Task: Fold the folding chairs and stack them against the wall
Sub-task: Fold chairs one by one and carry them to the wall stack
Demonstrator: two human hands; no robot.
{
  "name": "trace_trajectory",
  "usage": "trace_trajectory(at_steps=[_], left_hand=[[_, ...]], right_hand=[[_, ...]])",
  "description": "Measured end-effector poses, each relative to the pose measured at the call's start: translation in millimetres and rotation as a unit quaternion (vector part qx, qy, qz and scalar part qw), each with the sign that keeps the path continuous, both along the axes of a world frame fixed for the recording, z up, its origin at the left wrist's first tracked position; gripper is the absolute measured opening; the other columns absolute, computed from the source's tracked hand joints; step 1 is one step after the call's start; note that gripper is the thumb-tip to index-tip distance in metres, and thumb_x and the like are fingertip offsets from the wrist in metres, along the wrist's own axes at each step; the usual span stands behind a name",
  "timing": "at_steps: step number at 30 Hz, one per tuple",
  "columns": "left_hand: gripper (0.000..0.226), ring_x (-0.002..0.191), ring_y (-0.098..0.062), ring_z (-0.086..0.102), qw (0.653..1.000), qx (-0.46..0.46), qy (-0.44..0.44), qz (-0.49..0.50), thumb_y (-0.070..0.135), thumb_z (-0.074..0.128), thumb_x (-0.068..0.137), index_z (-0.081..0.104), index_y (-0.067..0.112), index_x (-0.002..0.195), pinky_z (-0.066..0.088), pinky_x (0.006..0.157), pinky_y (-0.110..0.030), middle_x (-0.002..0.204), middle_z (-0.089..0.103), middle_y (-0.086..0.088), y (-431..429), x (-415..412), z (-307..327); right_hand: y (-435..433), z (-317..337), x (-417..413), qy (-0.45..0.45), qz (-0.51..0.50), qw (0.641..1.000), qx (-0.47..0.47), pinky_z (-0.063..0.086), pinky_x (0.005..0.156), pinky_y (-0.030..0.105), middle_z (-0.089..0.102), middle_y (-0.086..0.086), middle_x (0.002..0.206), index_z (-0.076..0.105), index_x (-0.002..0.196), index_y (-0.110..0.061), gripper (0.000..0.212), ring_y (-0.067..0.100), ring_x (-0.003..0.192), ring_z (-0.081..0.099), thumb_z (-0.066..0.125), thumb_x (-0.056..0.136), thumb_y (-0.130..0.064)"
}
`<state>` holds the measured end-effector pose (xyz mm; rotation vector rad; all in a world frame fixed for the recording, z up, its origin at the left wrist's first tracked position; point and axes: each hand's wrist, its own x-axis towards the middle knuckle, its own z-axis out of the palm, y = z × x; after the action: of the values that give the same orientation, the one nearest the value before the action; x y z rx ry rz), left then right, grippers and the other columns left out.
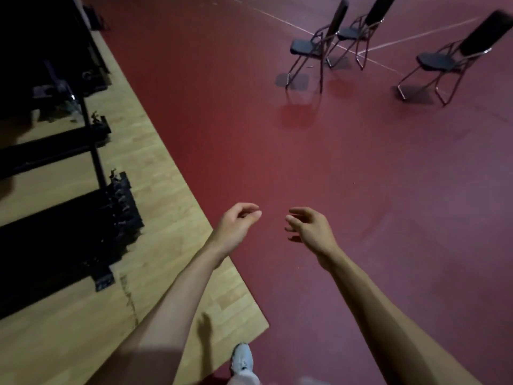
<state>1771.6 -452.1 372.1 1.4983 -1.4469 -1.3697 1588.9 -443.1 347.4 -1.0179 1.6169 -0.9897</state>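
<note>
Holding nothing, your left hand (236,226) and right hand (309,229) hover loosely curled over the red floor (249,134), well apart from 3 unfolded folding chairs (441,61) at upper right. Grab a frame near its hinge and the closing seat could pinch your fingers; the 2 on the left stand close enough to tangle legs. Dark shapes (55,232) on the wood strip (155,176) are too dim to identify, and no wall shows plainly

Metal-framed chairs (316,48), wood floorboards (155,190)
</note>
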Motion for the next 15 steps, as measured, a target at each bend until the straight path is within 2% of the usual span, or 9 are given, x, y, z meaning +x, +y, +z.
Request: trace_trajectory(at_steps=[4,9,15], left_hand=[[0.016,0.109,-0.018,0.063,1.000,-0.015,0.001,-0.022,0.023,0.060,0.095,0.067,0.019,0.110,0.048,0.102,-0.037,0.112,0.069,-0.004,-90.3,-27.2,12.4],[0.017,0.098,-0.017,0.063,0.997,0.008,0.033,-0.065,0.014,0.057,0.097,0.063,0.012,0.112,0.049,0.094,-0.034,0.106,0.066,-0.007,-176.3,-72.3,14.7],[0.010,0.094,-0.017,0.063,0.995,0.018,-0.007,-0.100,0.014,0.056,0.097,0.063,0.021,0.099,0.049,0.092,-0.035,0.098,0.067,-0.004,-326.5,-152.1,4.1]], right_hand=[[-63.2,4.1,-16.8,-0.054,-0.066,0.996,-0.014,0.056,0.071,0.033,0.067,0.006,0.100,0.061,0.113,-0.013,0.020,0.018,0.083,0.067,0.060,0.093,-0.014],[-135.5,-0.1,-62.6,-0.077,-0.121,0.989,-0.026,0.055,0.067,0.029,0.065,0.004,0.093,0.061,0.109,-0.014,0.016,0.018,0.079,0.066,0.061,0.093,-0.013],[-270.9,-19.8,-147.4,-0.115,-0.153,0.981,-0.020,0.053,0.065,0.027,0.064,0.007,0.096,0.061,0.109,-0.012,0.016,0.017,0.076,0.064,0.060,0.093,-0.012]])
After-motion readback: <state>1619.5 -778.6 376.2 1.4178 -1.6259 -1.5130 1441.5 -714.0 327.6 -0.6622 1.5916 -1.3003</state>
